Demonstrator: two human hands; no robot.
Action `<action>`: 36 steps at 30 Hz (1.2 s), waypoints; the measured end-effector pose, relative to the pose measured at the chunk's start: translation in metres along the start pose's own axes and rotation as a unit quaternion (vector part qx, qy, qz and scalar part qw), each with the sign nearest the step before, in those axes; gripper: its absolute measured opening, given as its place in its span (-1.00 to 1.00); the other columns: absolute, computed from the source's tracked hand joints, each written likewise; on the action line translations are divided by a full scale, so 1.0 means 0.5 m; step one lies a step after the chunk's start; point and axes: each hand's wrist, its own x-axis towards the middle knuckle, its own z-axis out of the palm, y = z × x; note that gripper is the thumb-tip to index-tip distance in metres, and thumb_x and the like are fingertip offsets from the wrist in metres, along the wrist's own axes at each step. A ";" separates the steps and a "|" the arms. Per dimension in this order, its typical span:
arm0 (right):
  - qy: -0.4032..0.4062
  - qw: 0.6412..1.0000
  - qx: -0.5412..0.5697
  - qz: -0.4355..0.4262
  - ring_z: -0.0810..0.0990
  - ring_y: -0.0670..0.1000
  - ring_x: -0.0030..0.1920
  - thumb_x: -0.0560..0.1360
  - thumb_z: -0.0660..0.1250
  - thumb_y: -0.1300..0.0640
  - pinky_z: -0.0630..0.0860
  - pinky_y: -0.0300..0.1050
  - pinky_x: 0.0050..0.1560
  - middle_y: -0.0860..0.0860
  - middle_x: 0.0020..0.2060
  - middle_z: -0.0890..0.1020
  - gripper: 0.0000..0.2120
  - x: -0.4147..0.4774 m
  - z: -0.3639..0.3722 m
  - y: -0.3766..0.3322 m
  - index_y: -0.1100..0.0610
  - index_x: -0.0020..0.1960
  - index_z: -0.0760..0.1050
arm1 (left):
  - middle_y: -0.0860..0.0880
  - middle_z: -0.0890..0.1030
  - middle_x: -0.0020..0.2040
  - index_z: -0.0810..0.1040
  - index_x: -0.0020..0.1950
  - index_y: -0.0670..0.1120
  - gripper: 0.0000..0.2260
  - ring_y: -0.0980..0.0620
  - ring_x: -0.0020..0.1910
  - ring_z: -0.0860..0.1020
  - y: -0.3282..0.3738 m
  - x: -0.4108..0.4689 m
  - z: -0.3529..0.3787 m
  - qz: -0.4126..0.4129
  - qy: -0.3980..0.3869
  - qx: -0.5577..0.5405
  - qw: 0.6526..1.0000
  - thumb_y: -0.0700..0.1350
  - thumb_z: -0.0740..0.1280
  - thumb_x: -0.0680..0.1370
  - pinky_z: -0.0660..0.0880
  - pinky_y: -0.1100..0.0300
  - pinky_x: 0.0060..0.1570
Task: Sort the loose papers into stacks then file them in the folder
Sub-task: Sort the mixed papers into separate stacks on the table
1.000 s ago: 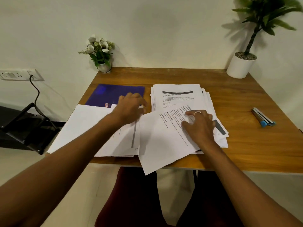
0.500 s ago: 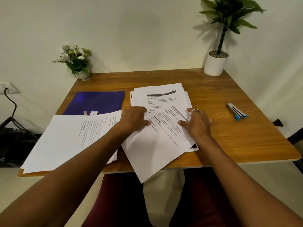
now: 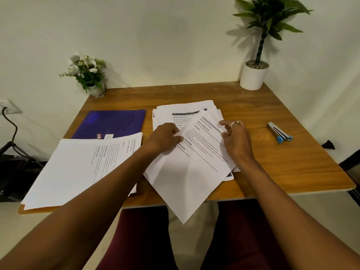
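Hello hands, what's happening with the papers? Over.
Left hand and right hand both on tilted sheet, unclear if gripped. Folder shut, part-covered by left stack.

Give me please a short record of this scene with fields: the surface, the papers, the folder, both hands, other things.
surface: wooden table
papers: left stack; middle pile; tilted sheet on the pile, overhanging the near edge
folder: blue folder, closed, partly under the left stack
left hand: on the tilted sheet
right hand: at the sheet's right edge
other: stapler, flower pot, potted plant
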 end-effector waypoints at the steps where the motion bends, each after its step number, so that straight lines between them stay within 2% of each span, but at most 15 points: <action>1: 0.013 1.000 0.008 -0.003 0.55 0.06 0.24 0.59 0.39 0.31 0.61 -0.08 0.11 0.01 0.26 0.51 -0.66 0.003 -0.004 -0.003 0.01 0.29 0.59 | -0.02 0.59 0.09 0.51 0.04 -0.01 -0.82 0.02 -0.02 0.50 0.004 0.000 -0.003 0.005 0.005 -0.022 1.000 0.03 0.44 0.58 0.34 0.28 -0.22; 2: 0.029 1.000 0.009 -0.005 0.50 0.06 0.29 0.58 0.40 0.27 0.56 0.00 0.22 0.01 0.27 0.49 -0.67 0.006 -0.008 -0.005 0.00 0.29 0.58 | 0.01 0.57 0.12 0.50 0.06 0.00 -0.83 0.04 0.00 0.51 0.009 0.000 -0.006 0.005 0.009 -0.049 0.999 0.01 0.43 0.59 0.34 0.33 -0.24; 4: 0.070 0.997 -0.021 -0.010 0.38 0.07 0.40 0.54 0.46 0.18 0.27 0.07 0.43 0.03 0.33 0.45 -0.63 0.008 -0.016 -0.009 -0.01 0.33 0.54 | 0.06 0.55 0.14 0.50 0.10 0.02 -0.86 0.05 0.03 0.57 0.020 -0.003 -0.016 -0.010 0.013 -0.112 0.994 -0.01 0.41 0.61 0.40 0.41 -0.29; 6: 0.103 0.994 -0.040 0.004 0.29 0.10 0.48 0.49 0.51 0.08 0.10 0.09 0.46 0.07 0.43 0.39 -0.44 0.010 -0.025 -0.017 -0.02 0.44 0.43 | 0.07 0.60 0.15 0.51 0.13 0.02 -0.87 0.06 -0.02 0.64 0.026 -0.007 -0.026 -0.030 0.022 -0.187 0.982 -0.04 0.39 0.62 0.48 0.43 -0.39; 10: 0.099 0.989 0.058 0.098 0.19 0.13 0.56 0.43 0.56 0.02 0.19 0.20 0.48 0.09 0.57 0.22 -0.10 0.015 -0.037 -0.037 -0.06 0.61 0.12 | 0.06 0.67 0.07 0.53 0.21 0.01 -0.83 0.11 -0.10 0.70 0.018 -0.020 -0.053 -0.082 0.039 -0.344 0.935 -0.09 0.38 0.63 0.60 0.33 -0.30; 12: 0.044 0.950 0.252 0.178 0.42 0.12 0.47 0.44 0.58 0.12 0.48 0.15 0.37 0.07 0.52 0.37 -0.09 0.021 -0.046 -0.055 -0.06 0.61 0.11 | 0.08 0.68 0.06 0.55 0.21 0.01 -0.85 0.09 -0.09 0.71 0.003 -0.026 -0.071 -0.089 0.032 -0.353 0.931 -0.08 0.37 0.64 0.63 0.27 -0.23; 15: -0.022 0.858 0.455 0.238 0.71 0.09 0.13 0.48 0.52 0.25 0.67 0.11 0.11 0.05 0.20 0.68 -0.29 0.021 -0.049 -0.082 0.02 0.54 0.30 | 0.07 0.70 0.00 0.63 0.04 0.03 -0.91 0.08 -0.06 0.69 -0.035 -0.034 -0.106 -0.080 0.030 -0.301 0.950 -0.04 0.33 0.66 0.62 0.18 -0.08; 18: -0.049 0.836 0.489 0.244 0.72 0.10 0.09 0.51 0.48 0.23 0.68 0.04 0.05 0.02 0.11 0.70 -0.52 0.020 -0.034 -0.111 -0.03 0.36 0.47 | 0.12 0.73 -0.19 0.66 -0.08 0.01 -0.80 0.18 -0.21 0.68 -0.084 -0.049 -0.156 -0.054 0.032 -0.240 0.969 -0.01 0.30 0.68 0.55 0.21 -0.16; 20: -0.100 0.832 0.491 0.237 0.71 0.13 0.12 0.53 0.45 0.21 0.65 0.05 0.01 0.03 0.12 0.70 -0.66 0.012 -0.017 -0.137 -0.05 0.25 0.55 | 0.23 0.69 -0.25 0.65 -0.11 0.02 -0.77 0.23 -0.26 0.64 -0.120 -0.060 -0.198 -0.043 0.036 -0.181 0.982 0.01 0.29 0.68 0.49 0.31 -0.25; 22: -0.177 0.829 0.481 0.222 0.71 0.15 0.12 0.55 0.42 0.21 0.64 0.05 -0.02 0.06 0.13 0.72 -0.69 -0.004 0.003 -0.165 -0.01 0.27 0.57 | 0.20 0.67 -0.29 0.62 -0.15 0.00 -0.73 0.18 -0.25 0.59 -0.152 -0.068 -0.241 -0.029 0.025 -0.100 0.994 0.02 0.26 0.69 0.44 0.31 -0.28; 26: -0.308 0.845 0.397 0.183 0.73 0.14 0.06 0.55 0.39 0.30 0.69 0.04 -0.19 0.06 0.10 0.73 -0.58 -0.065 0.069 -0.237 0.09 0.39 0.52 | 0.05 0.61 -0.17 0.57 -0.15 0.00 -0.71 0.08 -0.14 0.55 -0.208 -0.066 -0.316 -0.029 -0.021 0.134 0.990 0.03 0.21 0.70 0.38 0.18 -0.17; 29: -0.349 0.860 0.334 0.166 0.74 0.10 -0.01 0.53 0.42 0.34 0.62 -0.08 -0.39 0.05 0.19 0.68 -0.49 -0.113 0.123 -0.282 0.10 0.44 0.45 | -0.04 0.60 -0.20 0.55 -0.16 -0.04 -0.73 -0.03 -0.19 0.55 -0.235 -0.059 -0.336 -0.048 -0.068 0.182 0.980 -0.09 0.21 0.71 0.40 0.16 -0.23; 31: -0.382 0.855 0.315 0.156 0.74 0.06 -0.02 0.53 0.44 0.31 0.64 -0.08 -0.32 0.03 0.25 0.66 -0.47 -0.144 0.156 -0.304 0.09 0.46 0.42 | -0.06 0.60 -0.17 0.53 -0.16 -0.03 -0.76 -0.03 -0.17 0.54 -0.251 -0.059 -0.330 -0.055 -0.055 0.204 0.976 -0.13 0.23 0.69 0.36 0.20 -0.24; 34: -0.413 0.865 0.260 0.117 0.70 0.07 0.13 0.55 0.47 0.18 0.71 0.07 -0.06 -0.01 0.33 0.62 -0.46 -0.185 0.192 -0.324 0.06 0.47 0.39 | -0.05 0.60 0.00 0.56 -0.05 0.00 -0.84 -0.04 -0.03 0.50 -0.273 -0.066 -0.301 -0.055 -0.017 0.260 0.964 -0.14 0.23 0.67 0.29 0.12 -0.02; 36: -0.418 0.874 0.227 0.103 0.70 0.05 0.09 0.55 0.47 0.11 0.71 -0.05 -0.13 -0.05 0.37 0.58 -0.45 -0.200 0.203 -0.329 0.03 0.48 0.37 | -0.06 0.63 0.10 0.63 0.09 -0.03 -0.84 -0.12 0.10 0.54 -0.293 -0.067 -0.280 -0.063 -0.017 0.269 0.961 -0.14 0.24 0.66 0.34 0.06 0.07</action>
